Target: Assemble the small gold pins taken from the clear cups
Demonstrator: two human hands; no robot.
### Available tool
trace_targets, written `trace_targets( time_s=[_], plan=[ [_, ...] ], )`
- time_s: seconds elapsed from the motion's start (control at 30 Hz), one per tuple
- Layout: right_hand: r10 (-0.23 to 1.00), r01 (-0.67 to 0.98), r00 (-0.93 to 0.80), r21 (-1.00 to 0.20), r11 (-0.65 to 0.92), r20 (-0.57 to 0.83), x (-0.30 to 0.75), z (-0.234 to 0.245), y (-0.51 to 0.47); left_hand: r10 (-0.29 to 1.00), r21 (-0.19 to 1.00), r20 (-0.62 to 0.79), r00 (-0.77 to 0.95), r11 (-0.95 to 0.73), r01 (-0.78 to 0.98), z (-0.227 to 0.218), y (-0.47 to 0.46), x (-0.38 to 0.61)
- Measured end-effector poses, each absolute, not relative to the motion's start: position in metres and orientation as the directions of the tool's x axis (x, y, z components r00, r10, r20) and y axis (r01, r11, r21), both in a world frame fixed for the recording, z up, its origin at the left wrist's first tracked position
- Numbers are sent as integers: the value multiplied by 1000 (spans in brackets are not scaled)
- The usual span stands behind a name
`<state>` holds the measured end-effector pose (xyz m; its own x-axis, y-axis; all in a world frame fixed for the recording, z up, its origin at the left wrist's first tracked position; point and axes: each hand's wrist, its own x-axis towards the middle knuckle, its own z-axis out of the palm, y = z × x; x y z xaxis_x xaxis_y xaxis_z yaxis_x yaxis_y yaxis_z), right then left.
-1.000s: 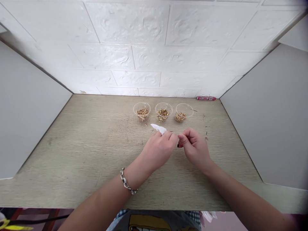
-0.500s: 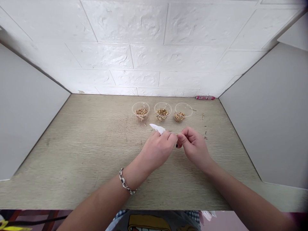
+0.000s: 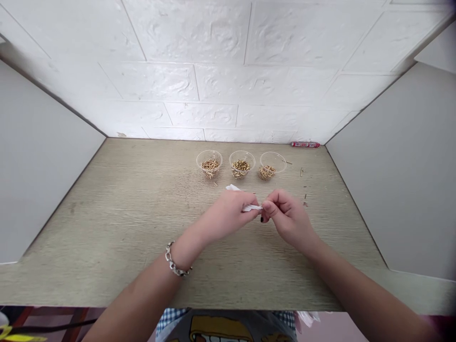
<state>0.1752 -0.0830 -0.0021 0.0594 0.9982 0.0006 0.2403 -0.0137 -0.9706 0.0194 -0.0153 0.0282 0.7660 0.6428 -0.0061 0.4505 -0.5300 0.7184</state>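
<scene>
My left hand [image 3: 233,211] is closed around a white tissue [image 3: 252,208]. One end of the tissue sticks out behind the knuckles, and a twisted part runs toward my right fingertips. My right hand [image 3: 287,218] is pinched, thumb against curled fingers, meeting the tissue's tip. Whatever sits inside that pinch is too small and covered to make out. Just beyond the hands stand three clear plastic cups in a row: the left cup [image 3: 209,153] and right cup [image 3: 273,153] hold copper-gold metal pins, and the middle cup [image 3: 242,153] holds yellower gold ones.
A few loose pins lie right of the cups, one gold pin [image 3: 301,172] among them. A single pin [image 3: 215,184] rests before the left cup, near brown specks on the wooden table [image 3: 117,209]. A red-pink tube [image 3: 305,145] lies by the white wall. Grey panels flank both sides.
My left hand has turned and drawn slightly back to the left, so the tissue between the hands now shows. My right hand keeps its pinch in nearly the same place.
</scene>
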Motion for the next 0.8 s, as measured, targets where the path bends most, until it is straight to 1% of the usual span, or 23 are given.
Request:
trace_targets(
  time_s=[0.07,0.13,0.2,0.23,0.33,0.37,0.4,0.5,0.53,0.67,0.8],
  plan=[
    [1000,288,16,-958,-21,-17,175,0,-85,595,805,-100,797,-422,416,32,-10,14],
    [999,290,-25,-957,-24,-33,175,2,-86,542,871,-183,821,-299,391,32,-6,11],
    [999,282,-41,-959,-10,-23,175,3,-87,514,905,-223,828,-206,372,30,-5,10],
    [1000,301,-31,-954,6,-4,175,3,-87,520,912,-223,824,-188,365,29,-6,11],
    [996,435,39,-899,54,79,176,3,-87,581,901,-190,791,-217,376,25,-9,14],
    [995,450,54,-891,56,89,176,4,-87,596,896,-180,783,-230,380,24,-10,15],
    [995,432,53,-900,51,82,176,4,-86,601,895,-173,780,-235,380,24,-11,16],
    [1000,294,6,-956,17,20,177,6,-86,593,902,-162,789,-235,362,23,-12,17],
    [1000,281,-2,-960,14,14,177,6,-85,594,901,-159,789,-240,362,23,-12,17],
    [999,386,26,-922,34,48,178,5,-86,604,889,-165,780,-253,383,22,-11,16],
    [1000,335,0,-942,19,21,178,4,-86,603,886,-152,783,-269,379,22,-11,16]
  ],
)
